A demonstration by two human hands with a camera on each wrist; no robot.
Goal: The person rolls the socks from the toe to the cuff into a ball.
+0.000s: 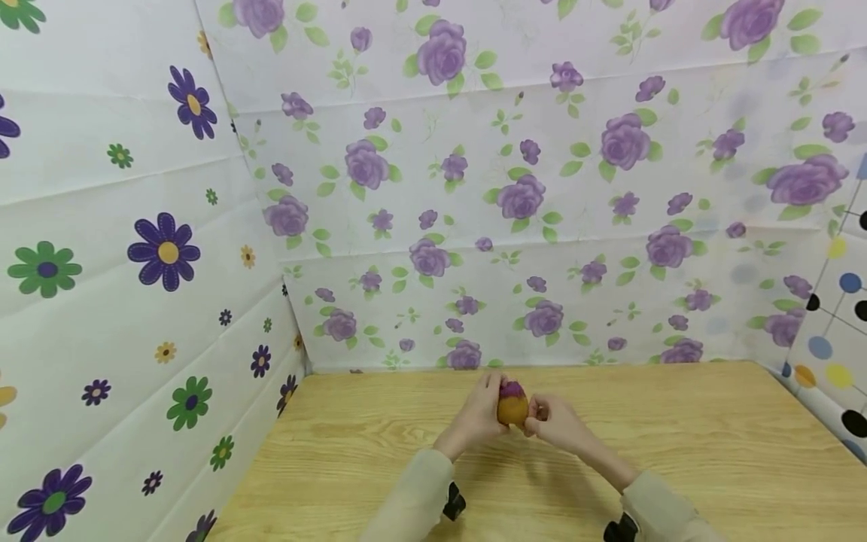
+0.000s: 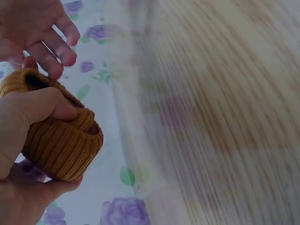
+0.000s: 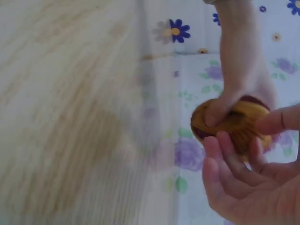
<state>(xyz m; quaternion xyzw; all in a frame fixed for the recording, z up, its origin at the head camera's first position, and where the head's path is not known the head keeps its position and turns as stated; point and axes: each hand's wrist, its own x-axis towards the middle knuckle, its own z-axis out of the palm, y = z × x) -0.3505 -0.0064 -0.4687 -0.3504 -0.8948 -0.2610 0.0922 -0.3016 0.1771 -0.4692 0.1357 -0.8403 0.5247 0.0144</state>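
Note:
My left hand (image 1: 482,412) grips a rolled-up sock (image 1: 512,409), mustard with a purple patch on top, above the wooden table. In the left wrist view the ribbed mustard cuff (image 2: 61,147) faces the camera. The left thumb is pushed into its fold, while the other fingers support it from below. On the far side, my right hand (image 1: 557,425) pinches the edge of the sock with thumb and index finger. Its other fingers are loosely bent and spread beside the sock, as the right wrist view shows.
The wooden table (image 1: 352,467) spreads under both forearms. Behind it hangs a white sheet with purple roses (image 1: 433,260); a daisy-print sheet (image 1: 162,252) covers the left side. A dotted sheet (image 1: 822,369) is at the right edge. Black wrist cameras sit at both cuffs.

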